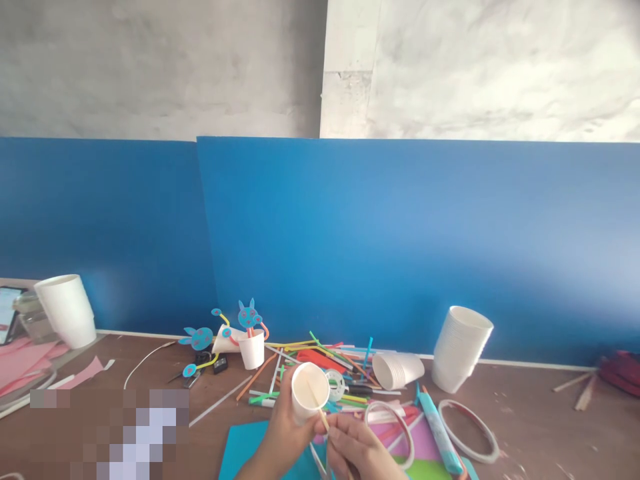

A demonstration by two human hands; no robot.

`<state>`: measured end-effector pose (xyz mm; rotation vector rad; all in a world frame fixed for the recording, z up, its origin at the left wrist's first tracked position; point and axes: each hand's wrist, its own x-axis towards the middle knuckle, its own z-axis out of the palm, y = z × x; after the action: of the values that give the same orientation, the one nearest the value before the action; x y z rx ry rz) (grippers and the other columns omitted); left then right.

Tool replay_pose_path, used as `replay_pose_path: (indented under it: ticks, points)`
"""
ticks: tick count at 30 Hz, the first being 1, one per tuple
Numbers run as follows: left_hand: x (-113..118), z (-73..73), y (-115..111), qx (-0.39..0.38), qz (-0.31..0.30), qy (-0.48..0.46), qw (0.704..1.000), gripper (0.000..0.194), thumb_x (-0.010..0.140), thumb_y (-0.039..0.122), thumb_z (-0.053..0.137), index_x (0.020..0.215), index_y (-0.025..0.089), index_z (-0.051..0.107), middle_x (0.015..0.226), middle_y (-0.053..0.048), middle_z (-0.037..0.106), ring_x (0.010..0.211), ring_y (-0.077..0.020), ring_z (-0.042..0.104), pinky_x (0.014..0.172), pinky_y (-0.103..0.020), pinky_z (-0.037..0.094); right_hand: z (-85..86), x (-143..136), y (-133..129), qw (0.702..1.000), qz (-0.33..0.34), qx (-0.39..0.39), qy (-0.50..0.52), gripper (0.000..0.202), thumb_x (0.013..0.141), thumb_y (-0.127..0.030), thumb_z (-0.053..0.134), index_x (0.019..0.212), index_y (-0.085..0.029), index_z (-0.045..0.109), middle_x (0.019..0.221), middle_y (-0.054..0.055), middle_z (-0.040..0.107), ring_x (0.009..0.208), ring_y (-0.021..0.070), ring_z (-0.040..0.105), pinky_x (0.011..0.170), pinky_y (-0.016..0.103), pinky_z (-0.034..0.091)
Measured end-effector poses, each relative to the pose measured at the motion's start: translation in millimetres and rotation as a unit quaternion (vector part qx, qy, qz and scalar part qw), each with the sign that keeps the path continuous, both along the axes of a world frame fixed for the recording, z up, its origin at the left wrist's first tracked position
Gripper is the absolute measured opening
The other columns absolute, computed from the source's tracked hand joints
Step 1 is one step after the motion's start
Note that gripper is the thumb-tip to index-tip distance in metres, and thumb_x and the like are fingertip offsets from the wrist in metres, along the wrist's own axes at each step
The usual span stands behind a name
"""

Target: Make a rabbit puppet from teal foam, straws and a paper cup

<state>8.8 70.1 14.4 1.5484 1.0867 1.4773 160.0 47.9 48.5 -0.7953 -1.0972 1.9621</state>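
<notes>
My left hand (281, 430) is wrapped round a white paper cup (296, 405), its open mouth tilted toward me. Pinched in the fingers of my right hand (357, 448) is a thin tan stick (324, 421); its far end lies across the cup's mouth or inside it, I cannot tell which. Below the hands is a sheet of blue paper (240, 445), with pink paper (430, 437) to the right. A pale, narrow object (319, 460) shows between the hands, too covered to name. Behind the cup lie a tape roll (335, 385) and several coloured straws (257, 379).
A cup with a blue animal figure (252, 351) stands left, beside a similar toppled one (227, 340). Stacked white cups lie (395, 371) and stand (460, 350) to the right. A white ring of tape (493, 455) and blue tube (440, 433) lie nearer. The blue partition (400, 253) bounds the table.
</notes>
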Motion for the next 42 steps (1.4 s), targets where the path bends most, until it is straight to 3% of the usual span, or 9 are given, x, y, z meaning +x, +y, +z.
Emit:
replay_pose_path:
  ticks: [10, 17, 21, 25, 28, 33, 35, 39, 42]
  points:
    - [-1.8, 21.5, -8.9, -0.017, 0.000, 0.024, 1.000, 0.068, 0.070, 0.044, 0.067, 0.127, 0.022, 0.037, 0.115, -0.010, 0.057, 0.104, -0.0272, 0.055, 0.088, -0.038, 0.044, -1.7, -8.3, -3.8, 0.984, 0.040, -0.076, 0.155, 0.036, 0.069, -0.047, 0.073, 0.083, -0.016, 0.059, 0.042, -0.011, 0.035, 0.032, 0.0022, 0.021, 0.035, 0.016, 0.016]
    - [6.9, 18.1, -14.6, -0.017, -0.053, 0.073, 0.996, 0.049, 0.082, 0.034, 0.056, 0.127, 0.021, 0.041, 0.125, -0.013, 0.052, 0.115, -0.0276, 0.050, 0.098, -0.040, 0.038, 0.5, -9.3, 0.3, 0.991, -0.125, 0.015, -0.040, 0.047, 0.058, -0.057, 0.076, 0.073, -0.015, 0.060, 0.052, -0.005, 0.051, 0.043, 0.0046, 0.037, 0.044, 0.016, 0.027]
    - [-0.1, 16.8, -3.7, -0.017, 0.020, 0.000, 1.000, 0.054, 0.075, 0.022, 0.061, 0.124, 0.022, 0.039, 0.119, -0.011, 0.056, 0.110, -0.0265, 0.054, 0.094, -0.039, 0.041, 19.4, 8.4, -5.4, 0.968, -0.025, 0.066, -0.239, 0.041, 0.077, -0.056, 0.057, 0.075, -0.016, 0.062, 0.045, -0.003, 0.054, 0.038, 0.0072, 0.034, 0.040, 0.020, 0.022]
    - [-0.6, 16.9, -2.9, -0.012, 0.044, -0.020, 0.999, 0.057, 0.074, 0.019, 0.061, 0.126, 0.023, 0.037, 0.125, -0.011, 0.051, 0.117, -0.0269, 0.049, 0.098, -0.041, 0.039, 31.1, 13.7, -12.0, 0.950, 0.036, 0.085, -0.299, 0.029, 0.080, -0.042, 0.056, 0.070, -0.016, 0.064, 0.044, -0.005, 0.046, 0.039, 0.0056, 0.031, 0.041, 0.020, 0.019]
    - [6.5, 17.8, -12.0, -0.017, -0.032, 0.022, 0.999, 0.063, 0.070, 0.024, 0.067, 0.127, 0.023, 0.041, 0.129, -0.012, 0.050, 0.120, -0.0299, 0.046, 0.099, -0.040, 0.038, 34.8, 10.9, -15.4, 0.957, 0.011, 0.080, -0.279, 0.031, 0.084, -0.044, 0.050, 0.073, -0.017, 0.060, 0.038, -0.008, 0.038, 0.037, 0.0059, 0.028, 0.040, 0.020, 0.019]
    - [4.1, 31.1, -17.1, -0.075, -0.069, -0.013, 0.995, 0.072, 0.067, 0.028, 0.071, 0.131, 0.025, 0.039, 0.123, -0.010, 0.055, 0.113, -0.0286, 0.050, 0.097, -0.040, 0.038, 42.9, 29.8, -5.1, 0.950, 0.022, 0.072, -0.302, 0.059, 0.084, -0.063, 0.039, 0.062, -0.014, 0.063, 0.045, 0.001, 0.055, 0.036, 0.0074, 0.041, 0.036, 0.020, 0.021]
    - [1.0, 38.8, -18.5, -0.106, -0.114, -0.048, 0.987, 0.078, 0.061, 0.034, 0.076, 0.131, 0.025, 0.041, 0.117, -0.010, 0.058, 0.108, -0.0289, 0.052, 0.094, -0.041, 0.040, 44.0, 39.2, 4.1, 0.954, -0.055, 0.064, -0.289, 0.059, 0.081, -0.065, 0.042, 0.057, -0.015, 0.060, 0.038, -0.001, 0.049, 0.029, 0.0062, 0.034, 0.033, 0.021, 0.014]
    - [8.4, 51.5, -31.0, -0.196, -0.311, -0.131, 0.921, 0.086, 0.044, 0.047, 0.084, 0.119, 0.020, 0.054, 0.102, -0.010, 0.063, 0.096, -0.0306, 0.057, 0.083, -0.041, 0.044, 38.0, 38.6, 14.5, 0.982, -0.143, -0.038, -0.118, 0.044, 0.074, -0.058, 0.060, 0.075, -0.014, 0.062, 0.044, -0.009, 0.036, 0.034, 0.0022, 0.022, 0.037, 0.018, 0.008]
    - [20.8, 54.4, -38.1, -0.193, -0.342, -0.187, 0.901, 0.087, 0.040, 0.053, 0.085, 0.116, 0.021, 0.057, 0.103, -0.011, 0.063, 0.098, -0.0325, 0.057, 0.082, -0.041, 0.044, 32.0, 30.1, 14.6, 0.985, -0.130, -0.112, 0.029, 0.037, 0.068, -0.050, 0.071, 0.074, -0.016, 0.056, 0.048, -0.012, 0.028, 0.037, 0.0018, 0.020, 0.037, 0.016, 0.011]
